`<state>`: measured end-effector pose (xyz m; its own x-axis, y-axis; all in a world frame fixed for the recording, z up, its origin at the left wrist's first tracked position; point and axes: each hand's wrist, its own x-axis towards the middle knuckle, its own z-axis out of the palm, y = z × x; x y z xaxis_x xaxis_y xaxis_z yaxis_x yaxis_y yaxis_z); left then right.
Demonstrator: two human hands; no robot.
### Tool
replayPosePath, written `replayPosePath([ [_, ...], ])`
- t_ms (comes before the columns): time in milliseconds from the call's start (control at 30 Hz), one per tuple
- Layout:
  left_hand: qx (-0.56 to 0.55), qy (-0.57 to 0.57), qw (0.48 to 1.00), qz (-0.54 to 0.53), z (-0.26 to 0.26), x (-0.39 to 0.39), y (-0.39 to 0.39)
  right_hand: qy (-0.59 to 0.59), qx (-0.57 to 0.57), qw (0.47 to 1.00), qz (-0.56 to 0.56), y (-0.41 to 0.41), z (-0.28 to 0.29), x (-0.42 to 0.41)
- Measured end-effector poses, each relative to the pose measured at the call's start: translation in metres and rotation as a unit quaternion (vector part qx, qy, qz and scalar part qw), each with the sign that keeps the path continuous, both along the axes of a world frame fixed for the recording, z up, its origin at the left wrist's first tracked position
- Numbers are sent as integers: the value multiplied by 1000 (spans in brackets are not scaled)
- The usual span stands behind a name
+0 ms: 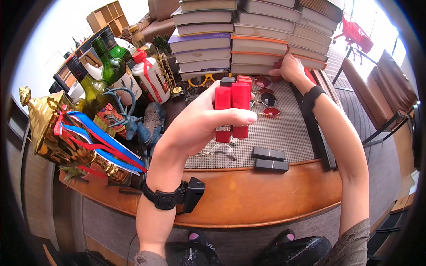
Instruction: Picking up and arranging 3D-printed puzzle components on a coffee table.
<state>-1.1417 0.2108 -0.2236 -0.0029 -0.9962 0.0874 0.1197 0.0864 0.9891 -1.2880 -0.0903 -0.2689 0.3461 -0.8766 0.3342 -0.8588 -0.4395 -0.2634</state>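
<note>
My left hand (199, 116) is closed around a bundle of red lipstick tubes (240, 94), held upright above the mat with the thumb across their front. A black-topped tube (227, 81) stands among them. Farther off, at the foot of the book stacks, my right hand (292, 69) has thumb and fingers around a dark red tube (277, 78), partly hidden. Two black lipstick tubes (268, 153) lie side by side at the mat's near edge. Round-lensed sunglasses (269, 99) and red-lensed glasses (271, 112) rest beyond my left hand; clear-lensed glasses (222, 153) lie below it.
Tall stacks of thick books (203, 43) rise at the back of the desk (266, 196). On the left crowd a gold trophy cup (45, 133) with ribbons, a blue deer figurine (133, 124), a green glass bottle (106, 61) and a white bottle (149, 78). A brown chair (376, 89) stands right.
</note>
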Motion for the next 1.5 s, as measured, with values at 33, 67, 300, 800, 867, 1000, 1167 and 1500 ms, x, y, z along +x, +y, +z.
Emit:
replayPosePath([
  [33,0,0,1000,0,0,0,0,9,6,1000,9,-1,0,0],
  [67,5,-4,1000,-2,1,0,0,18,12,1000,17,-2,0,0],
  [300,7,-4,1000,-6,2,0,2,3,107,994,12,-8,3,-2],
  [800,13,24,999,-23,6,-1,3,11,107,994,-22,1,8,5],
  [867,8,13,1000,-14,4,0,4,24,132,991,-8,6,15,5],
  [1000,13,-10,1000,-3,4,1,3,17,126,992,-8,6,12,4],
  [1167,2,-2,1000,-9,3,1,3,15,161,987,-9,8,11,5],
  [1500,1,2,1000,-5,3,1,4,-26,93,995,-17,4,3,2],
])
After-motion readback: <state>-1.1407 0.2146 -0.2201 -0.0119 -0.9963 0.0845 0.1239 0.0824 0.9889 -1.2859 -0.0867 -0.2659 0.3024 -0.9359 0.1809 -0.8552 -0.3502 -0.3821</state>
